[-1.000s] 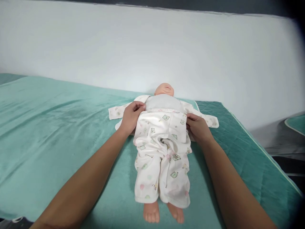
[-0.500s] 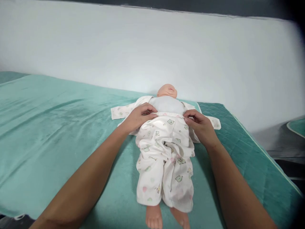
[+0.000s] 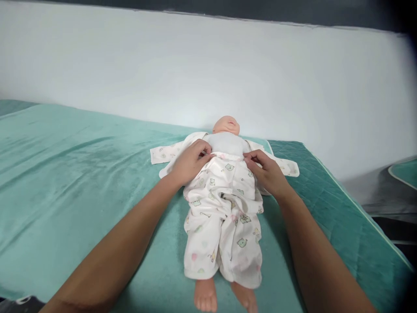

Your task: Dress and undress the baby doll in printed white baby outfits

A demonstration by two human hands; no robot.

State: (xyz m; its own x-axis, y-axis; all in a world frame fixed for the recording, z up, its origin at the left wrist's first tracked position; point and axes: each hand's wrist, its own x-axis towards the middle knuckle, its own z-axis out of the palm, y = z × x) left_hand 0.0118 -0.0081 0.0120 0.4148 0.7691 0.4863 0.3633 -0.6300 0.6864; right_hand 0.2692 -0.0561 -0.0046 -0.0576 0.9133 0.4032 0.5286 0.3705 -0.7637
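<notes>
A baby doll (image 3: 226,124) lies on its back, head toward the wall and bare feet toward me. It wears patterned white pants (image 3: 224,217) with a gathered waistband at its belly. An open patterned jacket (image 3: 167,152) spreads out under its arms, and its pale torso (image 3: 226,142) shows between the jacket's sides. My left hand (image 3: 195,161) pinches the waistband at its left end. At the other end of the waistband, my right hand (image 3: 263,168) pinches the fabric between thumb and fingers.
A light green sheet (image 3: 81,195) with wrinkles covers the bed. Along the right lies a darker quilted mat (image 3: 335,208) with a piped edge. Behind the doll rises a white wall (image 3: 195,65). Another green surface (image 3: 405,174) shows at the far right.
Both hands have moved slightly closer together at the waistband, the right hand shifting left. The whole scene has shifted a little to the left in view.
</notes>
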